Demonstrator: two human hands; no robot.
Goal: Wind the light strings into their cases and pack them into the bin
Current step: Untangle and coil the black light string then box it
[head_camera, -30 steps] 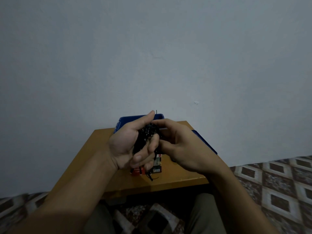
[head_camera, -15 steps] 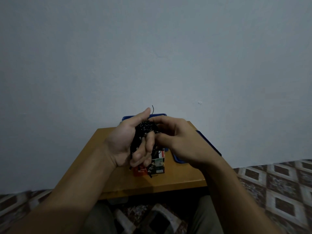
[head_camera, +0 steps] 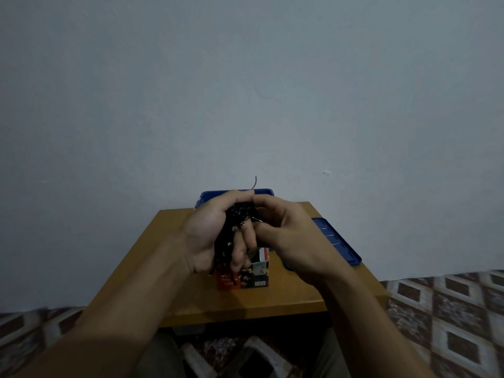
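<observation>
The light string (head_camera: 227,236) is sitting as a dark, bunched coil in the air above the middle of the bench (head_camera: 286,298), small bulbs glinting along it and a loose wire end (head_camera: 255,182) poking up toward the far wall. The left hand (head_camera: 204,230) is cradling it palm-inward, its fingers (head_camera: 246,237) curling round the near side so the bundle is gripped along its whole length, with a few strands dangling below. The right hand (head_camera: 289,233) is coming in from the right, wrist bent and knuckles toward the camera, its fingers bent tight and seemingly pinching a strand at the top right of the coil; the exact contact is hidden in shadow. Both forearms are reaching forward and converging over the bench. Just below the hands, on the bench, a printed red case (head_camera: 259,276) is standing with its top flap open. Beyond it, at the far edge, the blue bin (head_camera: 210,195) is waiting, and a blue lid (head_camera: 338,241) is lying at the right edge. Judging from this, the winding step is nearing its end: the next move is calling for tucking the stray end in, compacting the coil, then lowering it straight into the open case without letting loops spring loose.
</observation>
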